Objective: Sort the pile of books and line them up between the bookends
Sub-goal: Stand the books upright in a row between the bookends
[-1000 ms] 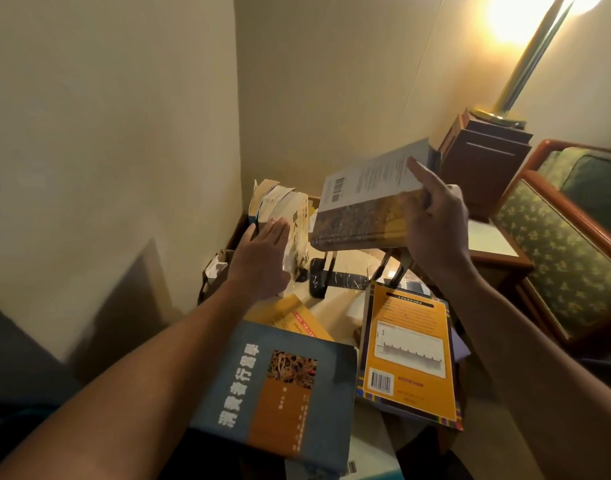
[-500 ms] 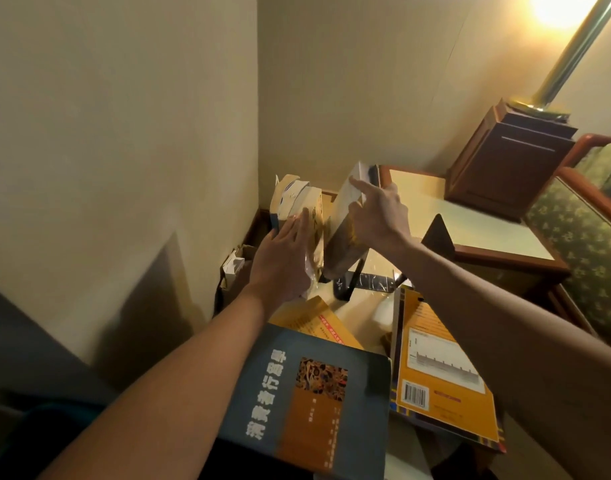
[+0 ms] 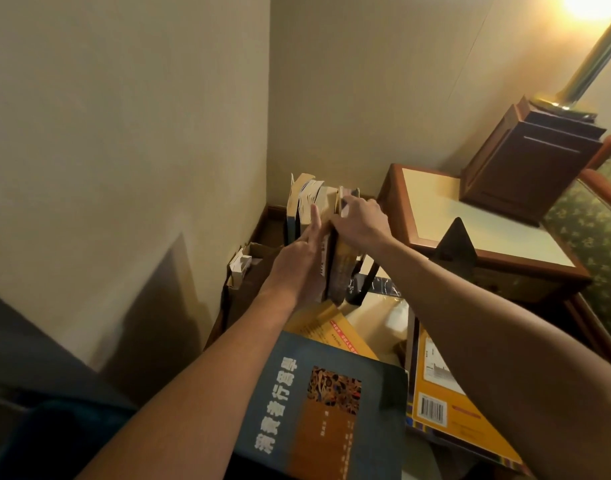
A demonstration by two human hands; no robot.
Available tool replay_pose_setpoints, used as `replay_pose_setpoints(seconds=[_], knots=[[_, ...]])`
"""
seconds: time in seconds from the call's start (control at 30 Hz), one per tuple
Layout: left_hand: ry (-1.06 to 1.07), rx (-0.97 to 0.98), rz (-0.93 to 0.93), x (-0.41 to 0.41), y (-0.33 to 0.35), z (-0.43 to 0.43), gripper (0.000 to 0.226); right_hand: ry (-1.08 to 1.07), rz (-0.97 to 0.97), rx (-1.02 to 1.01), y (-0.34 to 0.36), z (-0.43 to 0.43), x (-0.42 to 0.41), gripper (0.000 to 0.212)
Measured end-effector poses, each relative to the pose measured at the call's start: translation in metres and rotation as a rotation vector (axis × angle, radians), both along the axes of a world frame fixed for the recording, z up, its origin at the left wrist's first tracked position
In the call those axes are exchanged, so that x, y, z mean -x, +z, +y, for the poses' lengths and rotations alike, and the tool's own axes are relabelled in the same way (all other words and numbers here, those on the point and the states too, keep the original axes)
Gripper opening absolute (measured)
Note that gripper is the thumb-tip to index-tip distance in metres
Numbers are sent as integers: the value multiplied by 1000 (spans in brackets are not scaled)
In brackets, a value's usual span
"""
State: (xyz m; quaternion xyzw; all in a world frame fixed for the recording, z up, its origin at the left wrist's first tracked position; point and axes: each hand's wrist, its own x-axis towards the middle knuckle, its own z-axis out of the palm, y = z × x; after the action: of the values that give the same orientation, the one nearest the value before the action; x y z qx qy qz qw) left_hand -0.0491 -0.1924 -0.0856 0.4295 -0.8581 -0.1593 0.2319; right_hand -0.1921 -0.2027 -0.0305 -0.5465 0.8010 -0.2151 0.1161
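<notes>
- Now the right hand (image 3: 361,220) curls its fingers over the top edge of a book (image 3: 342,271). It holds the book upright so it can join the 3 o'clock end of the row (image 3: 307,209).
- The left hand (image 3: 297,268) lies flat against the row's near side, fingers straight and gripping nothing. It seems to brace the standing books so none topples while the new one goes in.
- The row stands in the wall corner, at 12 o'clock from the blue book (image 3: 331,403). The held book touches the row's last volume.
- A bookend (image 3: 456,245) stands well apart at 3 o'clock of the row, probably left wide to make room for more books.
- A black frame (image 3: 357,289) sits at the held book's foot. Whether it is the other bookend cannot be told.
- The blue book, a yellow book (image 3: 331,330) and an orange book (image 3: 446,393) lie flat at 6 o'clock of the row, so much of the pile is not yet sorted.
- The book likely needs seating flush before either hand lets go, or the row may lean.
</notes>
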Motion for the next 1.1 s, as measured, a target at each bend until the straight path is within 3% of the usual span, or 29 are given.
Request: replay_pose_setpoints(seconds=[0.07, 0.23, 0.53, 0.63, 0.8, 1.1], knots=[[5, -16, -6, -1, 1, 1, 85, 31, -18, -30, 5, 2, 4, 43], [-14, 1, 96, -4, -6, 0, 89, 94, -268, -32, 14, 13, 8, 32], [-89, 67, -89, -14, -12, -12, 112, 170, -201, 38, 7, 30, 3, 16], [-77, 162, -169, -13, -17, -14, 100, 184, -190, 58, 4, 38, 6, 19], [-74, 152, -116, -10, -18, -6, 77, 246, -99, 76, 2, 56, 12, 30], [-50, 125, -48, -19, -19, 37, 80, 300, -145, 161, 1, 112, 12, 34]])
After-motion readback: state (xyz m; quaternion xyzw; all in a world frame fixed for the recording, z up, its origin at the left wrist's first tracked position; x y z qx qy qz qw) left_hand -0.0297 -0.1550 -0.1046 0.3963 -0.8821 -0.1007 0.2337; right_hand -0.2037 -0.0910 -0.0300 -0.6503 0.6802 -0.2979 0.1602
